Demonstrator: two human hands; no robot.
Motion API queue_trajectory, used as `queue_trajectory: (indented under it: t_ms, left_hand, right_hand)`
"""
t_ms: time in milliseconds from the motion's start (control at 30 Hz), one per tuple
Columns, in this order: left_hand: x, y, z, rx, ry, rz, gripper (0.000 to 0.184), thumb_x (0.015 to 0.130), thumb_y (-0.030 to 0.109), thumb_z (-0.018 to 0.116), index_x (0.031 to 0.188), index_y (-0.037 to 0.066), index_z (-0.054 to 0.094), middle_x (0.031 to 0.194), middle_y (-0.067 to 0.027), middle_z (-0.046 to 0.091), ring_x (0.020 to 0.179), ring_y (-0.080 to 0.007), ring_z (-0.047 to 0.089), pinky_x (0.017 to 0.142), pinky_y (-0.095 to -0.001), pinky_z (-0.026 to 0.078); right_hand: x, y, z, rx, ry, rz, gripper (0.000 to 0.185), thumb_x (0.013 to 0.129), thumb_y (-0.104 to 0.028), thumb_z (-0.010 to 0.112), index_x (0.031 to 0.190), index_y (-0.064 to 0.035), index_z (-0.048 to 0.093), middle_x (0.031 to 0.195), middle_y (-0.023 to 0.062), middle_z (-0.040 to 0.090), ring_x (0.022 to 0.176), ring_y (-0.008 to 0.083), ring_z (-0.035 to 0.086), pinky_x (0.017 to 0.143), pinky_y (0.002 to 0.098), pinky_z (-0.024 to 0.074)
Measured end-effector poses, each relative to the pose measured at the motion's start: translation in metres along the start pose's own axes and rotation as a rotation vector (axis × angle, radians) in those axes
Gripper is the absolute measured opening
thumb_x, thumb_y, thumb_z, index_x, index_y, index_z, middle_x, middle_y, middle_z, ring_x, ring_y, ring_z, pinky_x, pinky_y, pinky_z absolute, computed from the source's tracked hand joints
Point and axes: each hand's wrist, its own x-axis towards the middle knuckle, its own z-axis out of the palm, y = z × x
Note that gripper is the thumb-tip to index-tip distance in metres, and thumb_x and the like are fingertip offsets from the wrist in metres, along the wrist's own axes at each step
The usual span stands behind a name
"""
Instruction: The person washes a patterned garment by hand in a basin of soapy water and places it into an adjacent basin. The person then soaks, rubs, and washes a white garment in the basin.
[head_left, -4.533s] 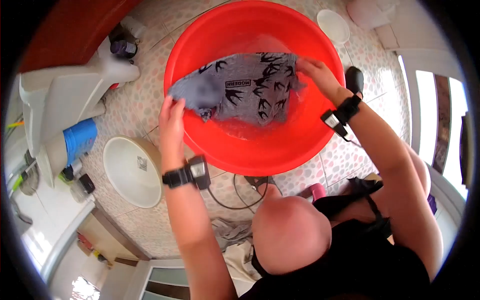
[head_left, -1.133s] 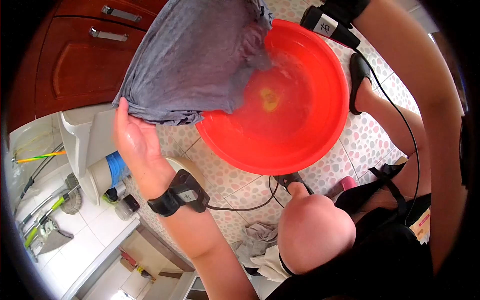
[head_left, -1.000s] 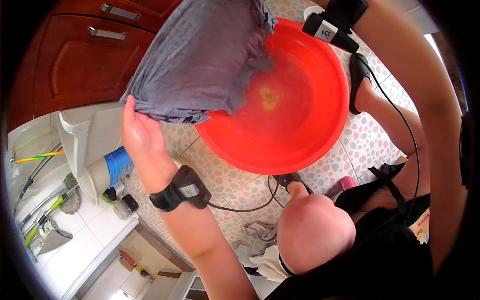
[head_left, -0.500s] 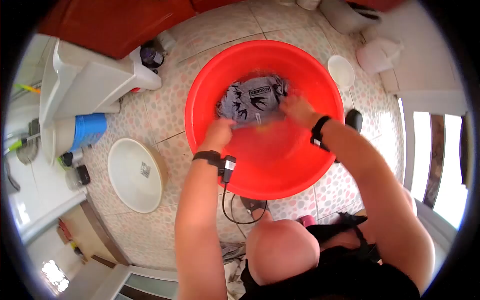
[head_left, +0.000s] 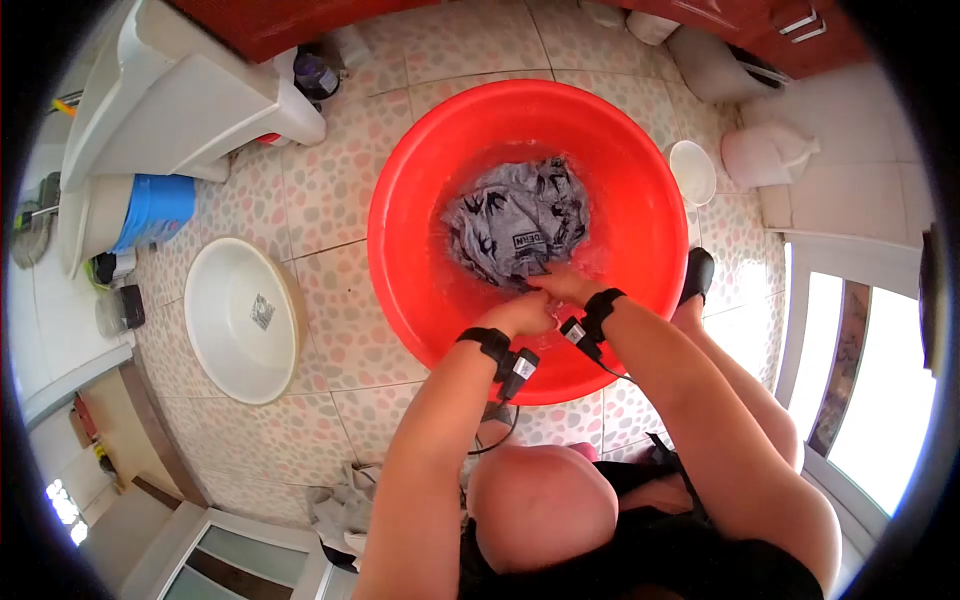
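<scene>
A grey shirt with black bird prints and a lettered box (head_left: pixel 515 215) lies bunched in water inside the large red basin (head_left: pixel 640 250). My left hand (head_left: pixel 527 313) is over the near part of the basin, just below the cloth, its fingers curled; what they hold, if anything, is hidden. Beside it, my right hand (head_left: pixel 562 284) touches the near edge of the shirt, with its fingertips at the fabric. The two hands are close together, and I cannot make out whether the right fingers grip the cloth.
Left of the red basin stands a white basin (head_left: pixel 243 320) on the tiled floor. A small white bowl (head_left: pixel 692 173) is at the right, near a pinkish container (head_left: pixel 757 155). A blue bucket (head_left: pixel 158 211) stands at the left. Cloths (head_left: pixel 343 515) lie near my knee.
The shirt, held up and spread earlier, is now bunched in the basin. Since half a second ago both hands have moved together towards the basin's near side, and the shirt has turned.
</scene>
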Motion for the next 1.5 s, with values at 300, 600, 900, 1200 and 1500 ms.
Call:
queue_trajectory:
  t_ms: [300, 600, 900, 1200, 1500]
  left_hand:
    - [-0.033, -0.020, -0.027, -1.567, -0.070, -0.040, 0.072, 0.081, 0.065, 0.036, 0.122, 0.006, 0.045, 0.118, -0.0143, 0.052, 0.108, -0.0308, 0.050, 0.091, -0.0428, 0.040]
    - [-0.047, 0.032, -0.051, -2.119, 0.120, 0.771, 0.057, 0.088, 0.047, 0.040, 0.124, 0.002, 0.037, 0.118, -0.0137, 0.050, 0.106, -0.0269, 0.051, 0.089, -0.0388, 0.042]
    - [-0.017, -0.015, -0.007, -2.178, 0.431, 0.222, 0.040, 0.088, 0.028, 0.043, 0.121, 0.007, 0.040, 0.120, -0.0117, 0.045, 0.113, -0.0271, 0.040, 0.100, -0.0461, 0.026]
    - [-0.004, -0.008, -0.008, -1.968, 0.451, -0.297, 0.043, 0.083, 0.048, 0.051, 0.105, 0.011, 0.051, 0.100, -0.0070, 0.056, 0.094, -0.0244, 0.052, 0.081, -0.0405, 0.043]
    - [-0.016, 0.010, -0.007, -2.085, 0.325, 0.150, 0.023, 0.088, 0.034, 0.046, 0.091, 0.013, 0.056, 0.081, -0.0036, 0.059, 0.073, -0.0182, 0.057, 0.063, -0.0353, 0.047]
  right_hand:
    - [-0.086, -0.144, -0.055, 0.512, 0.280, -0.212, 0.025, 0.084, -0.019, 0.057, 0.097, 0.0033, 0.059, 0.088, 0.0051, 0.062, 0.081, 0.0112, 0.054, 0.074, 0.0268, 0.0424]
    - [-0.147, -0.174, -0.081, 0.779, 0.337, -0.235, 0.024, 0.084, -0.009, 0.052, 0.104, 0.0039, 0.056, 0.100, 0.0060, 0.061, 0.088, 0.0148, 0.059, 0.079, 0.0300, 0.0456]
    - [-0.023, -0.016, -0.050, -0.055, 0.564, 0.046, 0.049, 0.078, -0.018, 0.057, 0.124, -0.0082, 0.041, 0.093, 0.0231, 0.060, 0.088, 0.0366, 0.059, 0.072, 0.0385, 0.0476]
    - [-0.018, -0.041, -0.006, 0.082, 0.424, -0.172, 0.040, 0.079, -0.014, 0.057, 0.117, -0.0059, 0.048, 0.102, 0.0206, 0.058, 0.091, 0.0348, 0.058, 0.077, 0.0399, 0.0461]
    - [-0.083, -0.131, 0.008, -0.032, 0.484, -0.232, 0.025, 0.082, -0.025, 0.054, 0.082, -0.0003, 0.059, 0.072, 0.0205, 0.060, 0.068, 0.0345, 0.060, 0.062, 0.0412, 0.0468]
